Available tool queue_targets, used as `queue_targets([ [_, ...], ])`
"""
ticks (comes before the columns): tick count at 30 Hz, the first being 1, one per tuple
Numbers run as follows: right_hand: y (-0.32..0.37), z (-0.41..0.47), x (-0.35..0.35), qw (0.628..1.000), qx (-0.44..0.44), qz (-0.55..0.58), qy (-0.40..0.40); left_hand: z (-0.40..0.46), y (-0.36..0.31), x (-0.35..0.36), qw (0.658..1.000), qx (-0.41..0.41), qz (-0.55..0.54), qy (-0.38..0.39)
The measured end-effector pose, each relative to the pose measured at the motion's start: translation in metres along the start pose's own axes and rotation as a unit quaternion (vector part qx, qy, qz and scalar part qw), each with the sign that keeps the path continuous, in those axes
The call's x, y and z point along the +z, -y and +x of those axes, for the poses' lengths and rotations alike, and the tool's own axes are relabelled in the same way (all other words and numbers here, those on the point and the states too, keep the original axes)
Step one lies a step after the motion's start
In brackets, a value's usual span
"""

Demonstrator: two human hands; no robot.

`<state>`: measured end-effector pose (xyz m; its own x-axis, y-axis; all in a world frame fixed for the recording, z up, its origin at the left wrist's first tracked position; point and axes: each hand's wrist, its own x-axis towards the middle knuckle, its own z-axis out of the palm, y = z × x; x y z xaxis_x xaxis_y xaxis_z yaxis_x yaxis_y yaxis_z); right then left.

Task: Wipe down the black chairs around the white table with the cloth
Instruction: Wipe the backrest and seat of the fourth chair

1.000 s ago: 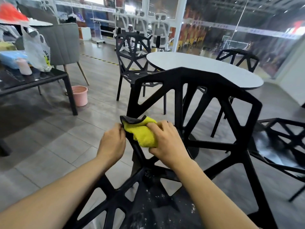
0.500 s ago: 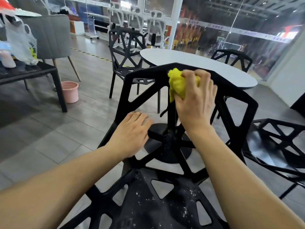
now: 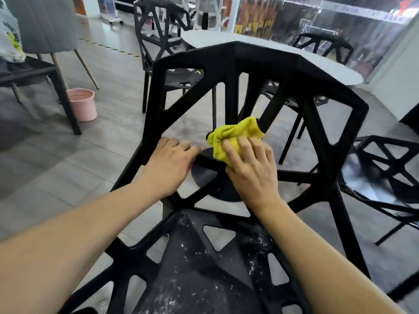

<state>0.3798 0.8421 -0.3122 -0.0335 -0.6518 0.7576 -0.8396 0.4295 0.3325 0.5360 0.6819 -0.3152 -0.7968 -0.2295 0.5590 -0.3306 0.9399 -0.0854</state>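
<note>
- Setting: indoor commercial seating area, of the café or break-lounge kind, inside a larger hall.
- Round white counter (image 3: 272,53) on a black pedestal base (image 3: 204,175), ringed by matching black openwork chairs: nearest chair (image 3: 235,55), far chair (image 3: 158,26), right chair (image 3: 385,168), one behind the counter (image 3: 324,46).
- Grey plank floor (image 3: 45,168), with a yellow-black tape line (image 3: 108,47).
- Glass partition wall (image 3: 340,21); beyond it, a dim hall with colourful blurred fittings.
- White mesh office chairs (image 3: 204,12) at the back.
- Grey upholstered chair (image 3: 45,23) beside a dark side counter (image 3: 27,71).
- Pink bucket (image 3: 82,105) on the floor; plastic bag (image 3: 10,39) at left.
</note>
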Motion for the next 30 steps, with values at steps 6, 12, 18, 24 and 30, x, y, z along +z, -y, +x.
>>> queue_targets([
  [6,0.024,-0.029,0.008,0.999,0.007,0.042,-0.022,-0.002,-0.002,-0.003,1.0,0.004,-0.001,-0.004],
  [12,0.009,-0.041,-0.001,0.997,-0.049,0.047,0.031,0.0,-0.004,-0.004,1.0,-0.012,-0.015,0.008],
  [18,-0.009,0.006,-0.015,0.989,0.148,0.021,0.001,0.0,-0.006,-0.001,0.999,-0.029,-0.009,0.015],
  [24,0.016,-0.027,-0.005,0.992,0.08,0.081,0.059,0.0,-0.007,-0.003,0.999,-0.029,0.0,0.02],
  [30,-0.001,-0.043,-0.003,0.962,-0.244,0.066,0.104,0.0,-0.012,-0.009,0.998,-0.04,0.014,0.054],
])
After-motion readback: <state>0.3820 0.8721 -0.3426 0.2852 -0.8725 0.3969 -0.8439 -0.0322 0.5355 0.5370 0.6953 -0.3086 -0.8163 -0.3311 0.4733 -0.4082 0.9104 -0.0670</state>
